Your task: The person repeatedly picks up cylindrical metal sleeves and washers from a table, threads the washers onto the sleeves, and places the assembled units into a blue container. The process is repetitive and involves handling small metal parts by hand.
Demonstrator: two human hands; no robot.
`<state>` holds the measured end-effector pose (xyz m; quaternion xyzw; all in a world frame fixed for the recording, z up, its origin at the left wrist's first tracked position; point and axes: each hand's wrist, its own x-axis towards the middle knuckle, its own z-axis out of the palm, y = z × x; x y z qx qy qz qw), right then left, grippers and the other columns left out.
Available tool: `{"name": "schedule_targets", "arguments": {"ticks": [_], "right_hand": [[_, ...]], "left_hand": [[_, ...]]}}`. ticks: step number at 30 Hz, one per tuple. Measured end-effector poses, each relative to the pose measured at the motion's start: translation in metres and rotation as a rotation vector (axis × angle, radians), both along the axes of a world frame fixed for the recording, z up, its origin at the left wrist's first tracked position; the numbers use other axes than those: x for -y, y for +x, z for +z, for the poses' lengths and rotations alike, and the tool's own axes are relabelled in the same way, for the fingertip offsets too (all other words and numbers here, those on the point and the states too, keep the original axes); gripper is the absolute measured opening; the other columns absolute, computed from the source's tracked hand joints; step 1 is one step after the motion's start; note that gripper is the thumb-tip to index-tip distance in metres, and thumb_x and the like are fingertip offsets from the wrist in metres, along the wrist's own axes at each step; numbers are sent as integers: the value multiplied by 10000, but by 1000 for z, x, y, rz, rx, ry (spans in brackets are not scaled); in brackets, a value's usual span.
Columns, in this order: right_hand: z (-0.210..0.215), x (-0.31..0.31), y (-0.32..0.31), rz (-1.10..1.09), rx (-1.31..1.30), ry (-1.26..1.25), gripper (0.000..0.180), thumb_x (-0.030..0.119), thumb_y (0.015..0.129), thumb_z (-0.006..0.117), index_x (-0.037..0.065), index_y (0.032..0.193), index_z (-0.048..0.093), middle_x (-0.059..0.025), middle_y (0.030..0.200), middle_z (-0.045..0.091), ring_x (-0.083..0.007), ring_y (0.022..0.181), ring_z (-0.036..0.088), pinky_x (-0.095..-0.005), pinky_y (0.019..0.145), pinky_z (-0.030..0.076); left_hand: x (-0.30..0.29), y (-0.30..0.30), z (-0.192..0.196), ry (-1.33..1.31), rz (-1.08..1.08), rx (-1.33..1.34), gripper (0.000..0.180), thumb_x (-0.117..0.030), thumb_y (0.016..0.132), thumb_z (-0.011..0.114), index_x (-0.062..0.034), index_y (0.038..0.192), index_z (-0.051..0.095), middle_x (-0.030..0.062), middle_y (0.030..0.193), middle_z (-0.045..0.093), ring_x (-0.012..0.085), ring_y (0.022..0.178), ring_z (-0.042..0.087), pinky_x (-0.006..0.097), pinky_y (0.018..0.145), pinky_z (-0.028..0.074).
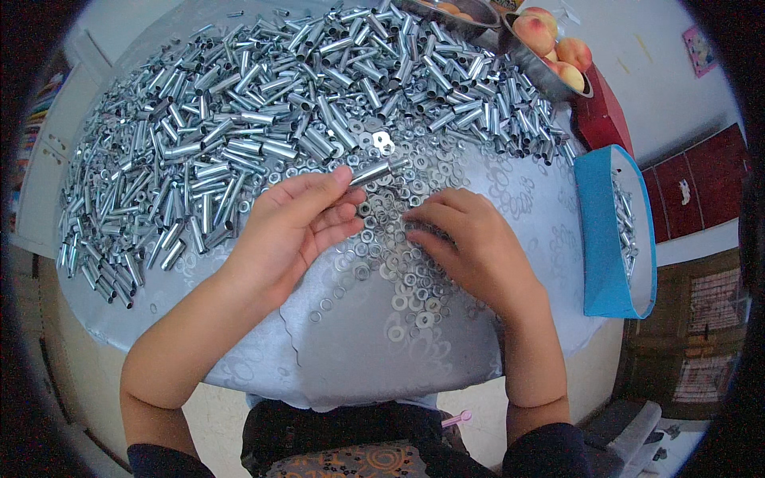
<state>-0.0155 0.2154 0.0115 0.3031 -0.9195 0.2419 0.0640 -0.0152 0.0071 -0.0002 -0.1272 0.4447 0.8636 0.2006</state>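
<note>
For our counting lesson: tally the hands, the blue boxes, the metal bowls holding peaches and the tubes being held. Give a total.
hands: 2
blue box: 1
metal bowls: 2
held metal tube: 1
Total: 6

My round table (478, 334), draped in patterned silver cloth, stands on pale floor (231, 414). Right of it, dark red cabinets (693, 187) line a white wall (661, 88).

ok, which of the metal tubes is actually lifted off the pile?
Only the short metal tube pinched in the left hand fingers, raised over the washers; the others lie heaped.
</note>
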Motion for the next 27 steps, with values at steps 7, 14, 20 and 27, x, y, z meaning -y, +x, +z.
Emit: {"name": "schedule_targets", "arguments": {"ticks": [7,14,20,27], "right_hand": [[0,0,0,-9,11,16,139,131,720,627,37,822,613,-116,790,578,-300,752,556,-385,686,444],[3,0,-1,-1,20,56,161,111,710,649,37,848,611,-113,799,573,-293,761,555,-366,680,442],[0,-1,-1,-5,19,42,157,114,710,651,36,839,609,-114,788,568,-295,740,556,-363,655,445],[-1,1,-1,16,-13,43,179,126,701,662,33,845,608,-110,765,558,-289,727,553,-362,643,442]], "left_hand": [[0,-1,-1,0,8,9,183,-198,839,586,-22,887,576,72,855,608,98,727,581,249,705,516],[0,0,0,7,8,5,186,-198,839,585,-19,889,575,75,851,609,98,723,584,244,704,517],[-1,0,0,2,1,12,194,-198,841,583,-13,898,571,77,853,610,99,729,584,248,706,517],[-1,0,0,3,8,-2,194,-193,838,586,-10,900,571,79,854,609,102,735,584,252,709,517]]}}
